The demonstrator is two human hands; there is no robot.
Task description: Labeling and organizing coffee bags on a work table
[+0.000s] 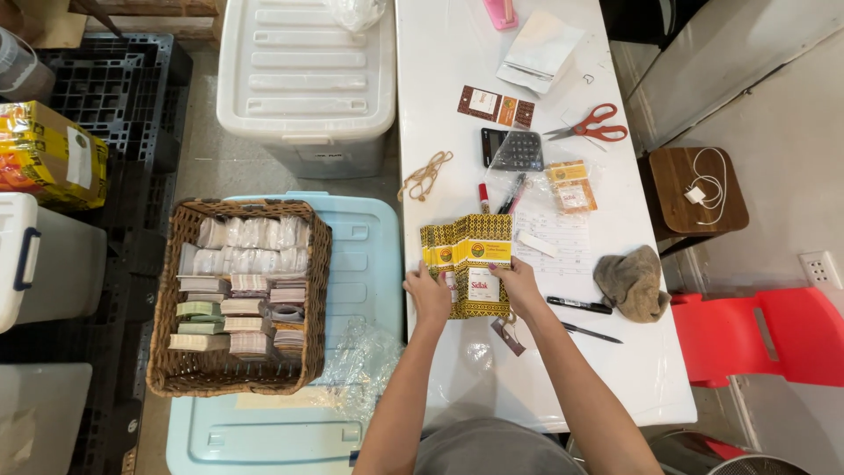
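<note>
On the white table (457, 79) | my left hand (428, 295) and right hand (519, 288) pinch a fanned stack of yellow patterned packets (466, 255) | wicker basket (176, 352) at my left

Glossy, seemingly paper yellow packets (467, 264) lie on a smooth white table (457, 79) beside a rough woven wicker basket (176, 369).

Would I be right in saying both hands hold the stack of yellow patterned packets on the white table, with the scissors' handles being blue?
Not quite: the head view shows the scissors have red handles. The rest stands: the left hand and right hand hold the yellow patterned packets on the white table.
</note>
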